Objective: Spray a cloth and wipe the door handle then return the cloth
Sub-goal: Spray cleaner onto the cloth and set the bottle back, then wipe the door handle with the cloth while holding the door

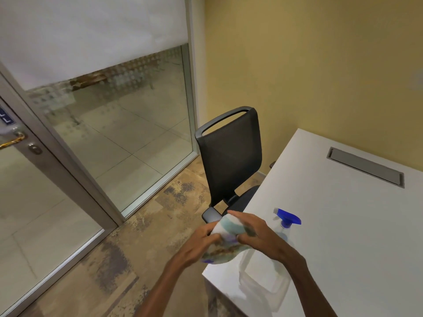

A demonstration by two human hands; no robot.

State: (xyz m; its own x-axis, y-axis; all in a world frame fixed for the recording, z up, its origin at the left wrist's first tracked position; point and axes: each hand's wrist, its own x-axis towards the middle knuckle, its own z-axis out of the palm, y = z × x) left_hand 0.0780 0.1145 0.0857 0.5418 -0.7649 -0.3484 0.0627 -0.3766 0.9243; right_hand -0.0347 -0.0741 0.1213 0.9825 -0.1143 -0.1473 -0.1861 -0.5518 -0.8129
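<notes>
While both hands bunch the cloth (pixel 225 239) over the counter (pixel 343 225) corner, stage is unclear: sprayer (pixel 286 221) stands just beside, handle (pixel 13 139) well apart at far left. Left hand (pixel 201 242) grips from below, right hand (pixel 254 229) curls over top, forearms converging.

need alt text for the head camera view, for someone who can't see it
Both hands, left hand and right hand, hold a bunched patterned cloth over the corner of a white table, beside a clear spray bottle with a blue trigger. A black office chair stands behind; a glass door with a brass door handle is far left.
</notes>
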